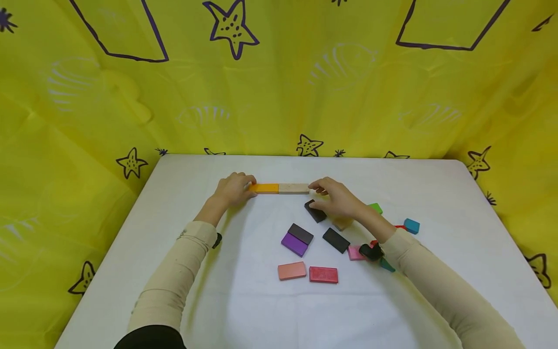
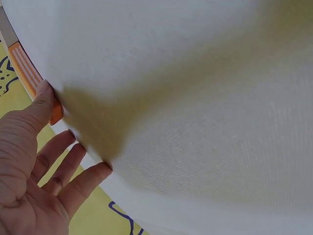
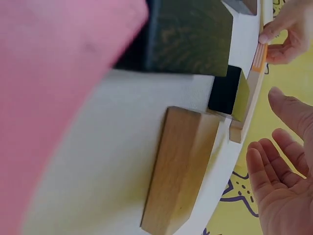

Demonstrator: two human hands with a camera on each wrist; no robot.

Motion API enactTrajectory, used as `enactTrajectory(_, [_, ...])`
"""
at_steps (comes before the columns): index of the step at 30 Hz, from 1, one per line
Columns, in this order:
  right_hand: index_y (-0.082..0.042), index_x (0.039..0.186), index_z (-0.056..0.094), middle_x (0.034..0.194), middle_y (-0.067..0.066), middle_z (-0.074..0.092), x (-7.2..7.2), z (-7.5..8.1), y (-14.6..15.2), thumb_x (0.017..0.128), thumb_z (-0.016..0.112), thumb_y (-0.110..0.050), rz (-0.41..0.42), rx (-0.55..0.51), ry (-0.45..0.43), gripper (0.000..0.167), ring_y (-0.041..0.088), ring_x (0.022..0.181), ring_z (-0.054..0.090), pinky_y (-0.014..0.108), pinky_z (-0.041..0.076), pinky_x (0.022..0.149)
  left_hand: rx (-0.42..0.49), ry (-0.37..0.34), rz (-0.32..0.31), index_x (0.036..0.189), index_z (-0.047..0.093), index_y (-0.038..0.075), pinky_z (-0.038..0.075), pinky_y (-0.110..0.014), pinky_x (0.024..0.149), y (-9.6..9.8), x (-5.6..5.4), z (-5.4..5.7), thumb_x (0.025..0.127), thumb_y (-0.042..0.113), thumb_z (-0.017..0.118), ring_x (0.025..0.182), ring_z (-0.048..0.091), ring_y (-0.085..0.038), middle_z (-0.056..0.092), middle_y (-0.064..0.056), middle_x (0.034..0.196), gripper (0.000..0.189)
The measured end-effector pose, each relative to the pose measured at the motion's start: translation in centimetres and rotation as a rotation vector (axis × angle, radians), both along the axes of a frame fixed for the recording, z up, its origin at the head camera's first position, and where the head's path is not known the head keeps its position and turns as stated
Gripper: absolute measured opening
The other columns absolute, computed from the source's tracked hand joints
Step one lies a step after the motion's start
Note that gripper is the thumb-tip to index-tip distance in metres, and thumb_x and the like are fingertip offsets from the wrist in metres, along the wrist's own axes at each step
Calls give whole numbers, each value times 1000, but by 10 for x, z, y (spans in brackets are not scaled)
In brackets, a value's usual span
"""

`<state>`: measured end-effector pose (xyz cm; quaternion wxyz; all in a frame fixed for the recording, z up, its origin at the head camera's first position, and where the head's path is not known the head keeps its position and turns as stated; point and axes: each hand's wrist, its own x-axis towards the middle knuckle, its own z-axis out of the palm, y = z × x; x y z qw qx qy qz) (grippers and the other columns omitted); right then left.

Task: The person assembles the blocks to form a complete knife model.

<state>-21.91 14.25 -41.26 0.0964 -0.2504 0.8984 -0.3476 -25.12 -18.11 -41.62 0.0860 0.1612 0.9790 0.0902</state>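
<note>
- Left hand (image 1: 237, 189) pinches the left end of an orange rectangular wooden block (image 1: 268, 188), toward the far edge of the white table (image 1: 244, 315).
- Right hand (image 1: 339, 198), fingers loosely bent, grasps nothing, right of the orange block.
- A pale, bare-wood rectangular block (image 1: 294, 189) adjoins the orange block's right end.
- Both look light, stiff, smooth; gripping their long sides seems surest.
- Nearer than the orange block: a purple rectangular block (image 1: 294, 245), probably wood.

In the head view, the left hand (image 1: 234, 189) hides the 9 o'clock end of the orange block (image 1: 267, 188), while toward 4 o'clock the right hand (image 1: 336, 198) covers part of the tan block (image 1: 342, 224) and a black wrist camera (image 1: 371, 252) part of the pink block (image 1: 355, 253). The right wrist view shows the pink block blurred and cropped at 10 o'clock.
</note>
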Motion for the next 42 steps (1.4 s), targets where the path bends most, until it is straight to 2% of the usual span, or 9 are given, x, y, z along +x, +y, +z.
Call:
enactTrajectory(10, [4, 130, 60, 127, 21, 61, 18, 0, 7, 90, 80, -14, 35, -24, 9, 48, 36, 115, 60, 51, 50, 101, 3, 1, -3, 127, 67, 16, 52, -55, 89, -1, -1, -1, 97, 32, 72, 111, 60, -32, 67, -11, 119, 35])
enactTrajectory(19, [2, 117, 63, 114, 16, 65, 28, -3, 10, 88, 82, -16, 11, 37, 14, 39, 32, 106, 61, 48, 52, 96, 12, 7, 5, 126, 67, 16, 53, -54, 88, -1, 0, 1, 96, 32, 73, 108, 60, -32, 68, -11, 117, 34])
enactTrajectory(30, [2, 114, 64, 109, 15, 64, 32, -13, 12, 84, 85, -15, -5, 38, 4, 40, 28, 99, 58, 45, 52, 92, 10, 10, -3, 126, 67, 15, 53, -54, 86, -2, -1, 0, 97, 33, 72, 107, 61, -32, 68, -11, 116, 35])
enactTrajectory(42, [2, 115, 63, 110, 16, 65, 30, -18, 13, 87, 78, -7, -38, 36, -13, 33, 29, 99, 60, 45, 52, 91, 8, 13, -6, 126, 67, 16, 53, -53, 85, -1, -2, -5, 97, 33, 72, 105, 60, -31, 68, -10, 115, 34])
